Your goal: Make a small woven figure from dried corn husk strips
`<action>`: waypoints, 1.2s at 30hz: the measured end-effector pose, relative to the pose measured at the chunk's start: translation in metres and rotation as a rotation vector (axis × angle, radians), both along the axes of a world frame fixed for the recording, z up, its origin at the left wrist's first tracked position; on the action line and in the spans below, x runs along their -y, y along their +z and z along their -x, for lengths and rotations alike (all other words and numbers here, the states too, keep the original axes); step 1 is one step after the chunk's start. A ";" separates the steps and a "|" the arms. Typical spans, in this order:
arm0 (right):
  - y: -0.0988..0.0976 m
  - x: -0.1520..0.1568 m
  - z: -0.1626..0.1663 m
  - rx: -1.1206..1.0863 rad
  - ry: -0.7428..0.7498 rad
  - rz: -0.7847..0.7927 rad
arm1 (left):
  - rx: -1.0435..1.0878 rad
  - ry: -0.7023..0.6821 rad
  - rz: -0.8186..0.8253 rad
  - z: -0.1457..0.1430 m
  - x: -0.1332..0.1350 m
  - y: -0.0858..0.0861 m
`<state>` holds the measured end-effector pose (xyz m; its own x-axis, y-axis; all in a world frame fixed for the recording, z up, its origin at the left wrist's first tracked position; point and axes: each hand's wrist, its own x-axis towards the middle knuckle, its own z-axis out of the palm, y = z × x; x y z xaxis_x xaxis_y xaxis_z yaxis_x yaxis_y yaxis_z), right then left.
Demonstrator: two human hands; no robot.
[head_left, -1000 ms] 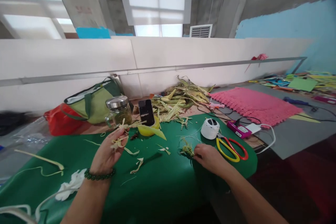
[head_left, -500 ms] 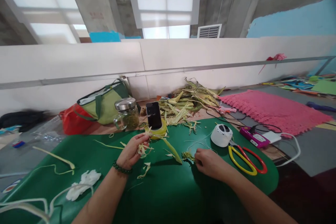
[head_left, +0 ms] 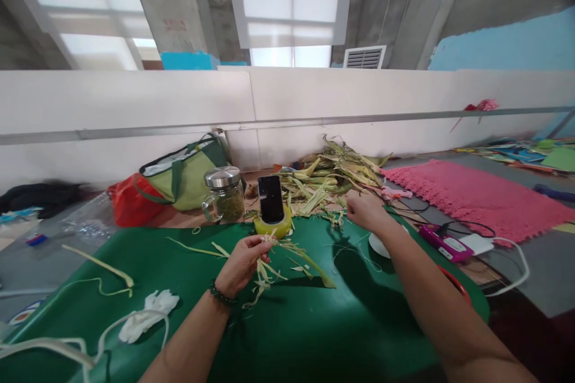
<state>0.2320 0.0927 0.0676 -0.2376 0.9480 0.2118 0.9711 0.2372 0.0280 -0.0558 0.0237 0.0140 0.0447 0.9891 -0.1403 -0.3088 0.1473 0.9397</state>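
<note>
While our left hand (head_left: 242,263) pinches a bunch of pale leaf strips (head_left: 274,260) above the green bench (head_left: 305,323), our right hand (head_left: 365,210) hangs with fingers curled closed just beside the leaf pile (head_left: 332,173), near the upright phone (head_left: 271,198).

Both forearms are bare to the edge of view. A dark beaded bracelet (head_left: 221,295) sits behind the left hand (head_left: 242,263).
</note>
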 end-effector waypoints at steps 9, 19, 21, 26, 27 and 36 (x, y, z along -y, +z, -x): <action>-0.036 0.051 0.091 -0.751 0.557 0.351 | -0.138 -0.053 -0.087 -0.013 0.001 -0.006; -0.060 0.009 0.072 -1.103 0.434 0.277 | -0.176 0.004 0.052 -0.017 -0.001 -0.014; -0.059 0.003 0.067 -1.282 0.374 0.282 | -0.120 0.007 0.155 -0.019 0.001 -0.010; -0.052 0.001 0.064 -1.548 0.398 0.369 | -0.076 -0.084 0.154 -0.025 0.010 0.009; -0.050 0.002 0.063 -1.564 0.402 0.364 | -0.108 -0.095 0.109 -0.025 0.011 0.013; -0.042 0.020 0.061 -1.711 0.494 -0.096 | -0.210 -0.316 0.018 -0.056 -0.037 0.019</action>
